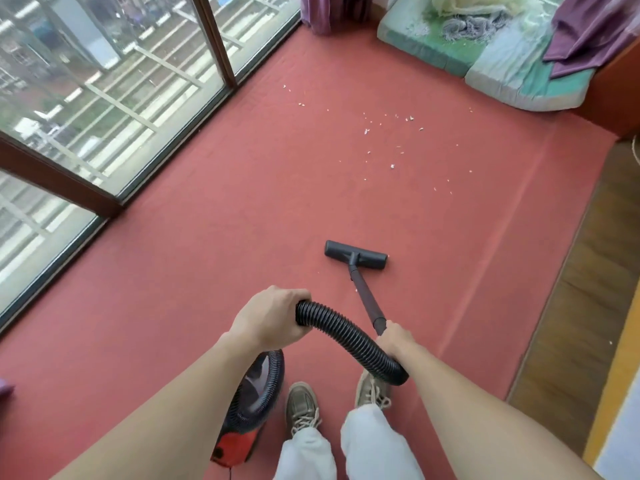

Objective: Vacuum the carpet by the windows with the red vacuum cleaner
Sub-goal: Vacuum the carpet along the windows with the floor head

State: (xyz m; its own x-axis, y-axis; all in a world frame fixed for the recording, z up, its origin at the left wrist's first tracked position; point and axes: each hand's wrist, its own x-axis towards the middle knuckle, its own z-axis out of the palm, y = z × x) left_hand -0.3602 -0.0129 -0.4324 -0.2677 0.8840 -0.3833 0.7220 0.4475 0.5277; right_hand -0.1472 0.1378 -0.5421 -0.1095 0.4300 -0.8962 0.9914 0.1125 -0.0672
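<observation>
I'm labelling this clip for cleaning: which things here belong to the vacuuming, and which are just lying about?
Job: red vacuum cleaner, hose gripped by the left hand, wand gripped by the right hand, floor head, carpet, white crumbs.
Lying about: cushions, grey scarf, purple cloth, curtain.

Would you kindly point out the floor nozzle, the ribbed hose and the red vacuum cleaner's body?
floor nozzle (356, 254): head view, middle of its black bar.
ribbed hose (341, 330): head view, top of its arch.
red vacuum cleaner body (239, 445): head view, red casing at its lower end.
</observation>
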